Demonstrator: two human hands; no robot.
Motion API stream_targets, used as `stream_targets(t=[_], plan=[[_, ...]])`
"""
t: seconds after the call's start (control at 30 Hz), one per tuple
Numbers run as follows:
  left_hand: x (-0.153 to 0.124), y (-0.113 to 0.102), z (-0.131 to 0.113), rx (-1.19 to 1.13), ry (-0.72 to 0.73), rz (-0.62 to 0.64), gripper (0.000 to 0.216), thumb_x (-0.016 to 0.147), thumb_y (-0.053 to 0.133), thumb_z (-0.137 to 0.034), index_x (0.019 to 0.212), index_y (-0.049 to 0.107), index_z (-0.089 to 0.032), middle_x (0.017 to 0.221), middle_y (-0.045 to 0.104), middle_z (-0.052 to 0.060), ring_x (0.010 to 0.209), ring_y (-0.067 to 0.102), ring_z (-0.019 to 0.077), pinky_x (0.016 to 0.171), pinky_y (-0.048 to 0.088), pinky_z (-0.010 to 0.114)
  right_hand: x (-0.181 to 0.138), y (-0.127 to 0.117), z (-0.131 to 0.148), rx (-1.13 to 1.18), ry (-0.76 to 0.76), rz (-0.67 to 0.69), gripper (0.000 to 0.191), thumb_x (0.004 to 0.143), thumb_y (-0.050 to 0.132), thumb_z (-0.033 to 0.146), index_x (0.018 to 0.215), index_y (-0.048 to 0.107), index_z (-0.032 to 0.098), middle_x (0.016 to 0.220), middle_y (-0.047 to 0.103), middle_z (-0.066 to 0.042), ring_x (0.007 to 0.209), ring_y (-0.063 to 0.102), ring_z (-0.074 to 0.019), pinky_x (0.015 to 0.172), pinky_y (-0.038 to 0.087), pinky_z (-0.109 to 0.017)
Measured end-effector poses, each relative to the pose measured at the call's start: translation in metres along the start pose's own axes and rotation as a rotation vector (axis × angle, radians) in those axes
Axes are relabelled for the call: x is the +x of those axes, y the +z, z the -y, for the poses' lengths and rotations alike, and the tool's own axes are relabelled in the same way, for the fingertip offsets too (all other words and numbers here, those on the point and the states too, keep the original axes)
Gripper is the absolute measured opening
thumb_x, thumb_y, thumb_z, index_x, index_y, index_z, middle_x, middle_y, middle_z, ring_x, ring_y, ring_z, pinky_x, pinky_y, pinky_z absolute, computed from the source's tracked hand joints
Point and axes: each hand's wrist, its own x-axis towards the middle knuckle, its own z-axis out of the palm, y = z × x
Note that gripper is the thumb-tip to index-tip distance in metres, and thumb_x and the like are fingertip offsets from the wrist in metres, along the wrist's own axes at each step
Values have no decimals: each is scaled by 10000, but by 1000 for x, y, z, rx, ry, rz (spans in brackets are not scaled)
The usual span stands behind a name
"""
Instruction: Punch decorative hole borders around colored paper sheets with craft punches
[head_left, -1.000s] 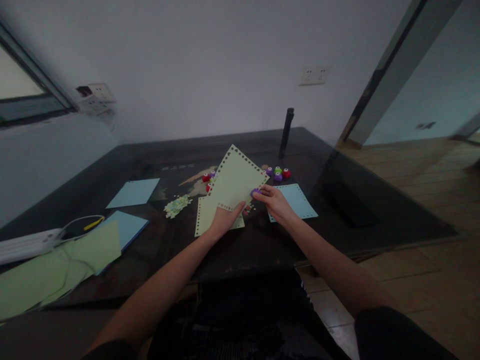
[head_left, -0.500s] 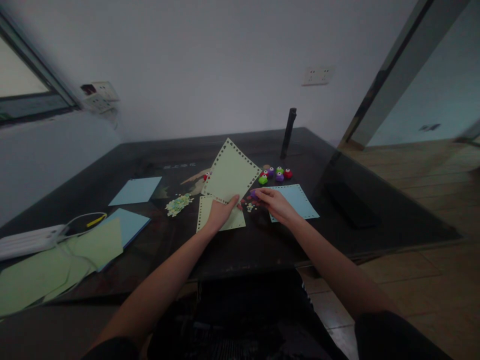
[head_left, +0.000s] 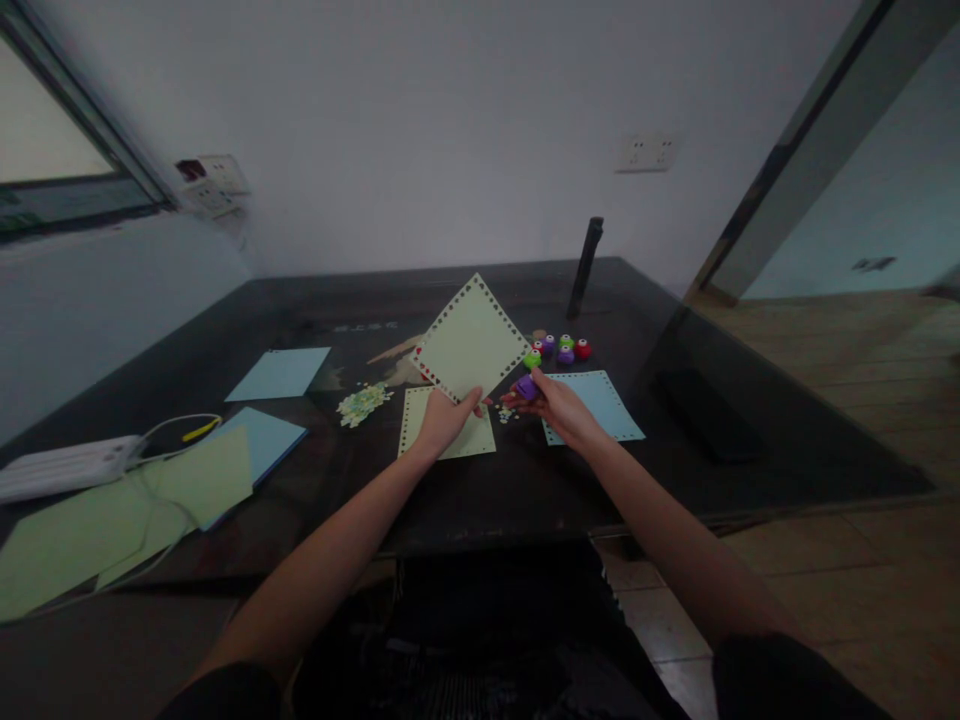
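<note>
My left hand [head_left: 444,420] pinches the lower corner of a pale green sheet [head_left: 471,340] with punched holes along its edges, holding it tilted above the dark table [head_left: 525,480]. Under it lies a second punched green sheet [head_left: 420,420]. My right hand [head_left: 556,405] grips a small purple paper punch [head_left: 526,387] just right of the held sheet's corner, not on the sheet. A punched light blue sheet [head_left: 604,400] lies beneath my right hand.
Several small punches [head_left: 559,348], green, purple and red, sit behind the blue sheet. A heap of paper confetti [head_left: 361,403] lies left of the sheets. Blue sheets [head_left: 279,373], green sheets [head_left: 112,520], a white power strip [head_left: 64,465] and a black upright cylinder [head_left: 585,267] stand further off.
The purple punch came off the green sheet's right edge and now sits apart from it. My left hand turned the sheet and slid to hold its lower corner.
</note>
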Motion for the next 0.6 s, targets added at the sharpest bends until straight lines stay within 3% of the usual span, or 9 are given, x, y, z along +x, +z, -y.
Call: stream_targets(t=[0.17,0.27,0.4,0.6], plan=[[-1,-1,-4,3,4,9,320,799,514,-269,501,593,-180,685,710,43,722,651,185,817,468,300,1,-4,2,-453,-245,-40,475,801,464,609,710,628,173,715,665,-44,748,602,-198,705,443,-303],[-2,-1,-6,3,14,5,306,801,512,-270,527,611,-178,667,705,44,723,654,193,828,467,315,3,-8,1,-690,-319,-45,453,813,455,585,694,612,177,653,614,-15,657,542,-172,655,394,-288],[-1,-1,-5,-9,-3,9,278,798,516,-282,568,632,-176,699,711,51,753,661,209,838,469,333,5,-11,-2,-659,-333,-85,429,846,417,552,745,620,187,703,628,-24,675,538,-176,656,376,-287],[1,-1,0,6,3,-30,213,756,561,-275,581,638,-182,632,694,33,823,647,232,891,448,348,4,-9,-1,-577,-352,-109,339,811,510,515,790,625,197,761,655,-34,702,565,-180,661,401,-292]])
